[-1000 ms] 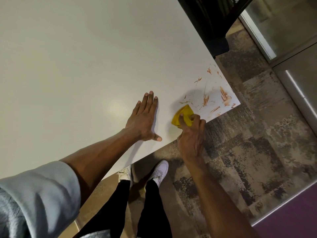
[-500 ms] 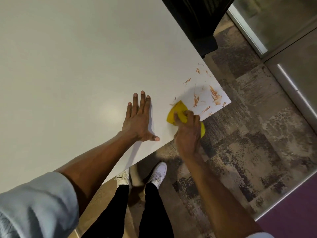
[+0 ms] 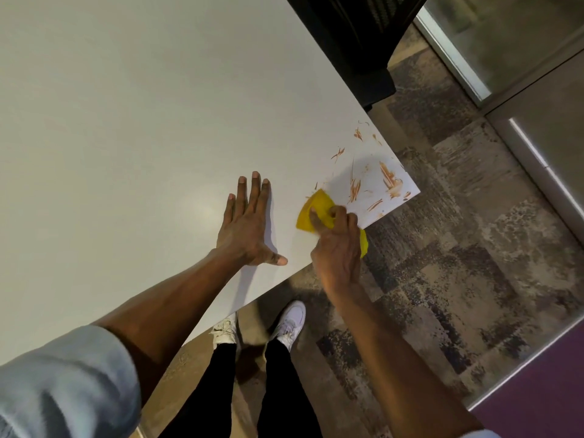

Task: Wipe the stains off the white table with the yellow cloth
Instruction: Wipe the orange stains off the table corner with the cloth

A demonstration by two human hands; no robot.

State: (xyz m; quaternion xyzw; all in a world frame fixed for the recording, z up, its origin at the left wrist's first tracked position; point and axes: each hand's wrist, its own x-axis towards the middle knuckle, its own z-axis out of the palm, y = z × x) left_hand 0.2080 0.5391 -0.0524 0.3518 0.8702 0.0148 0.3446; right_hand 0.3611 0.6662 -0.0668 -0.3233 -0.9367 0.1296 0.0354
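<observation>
The right hand (image 3: 338, 245) grips a crumpled yellow cloth (image 3: 317, 207), fingers closed on it, at the smooth white tabletop's (image 3: 126, 121) near edge. Orange-brown smeared stains (image 3: 387, 180) lie just right of it. The left hand (image 3: 249, 226) rests flat, fingers spread open.

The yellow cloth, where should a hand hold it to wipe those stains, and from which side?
Hold the yellow cloth by its bunched rear part, coming from the table's near edge as the right hand does. That leaves its flat front corner free, pointing at the orange stains on the white table corner.
</observation>
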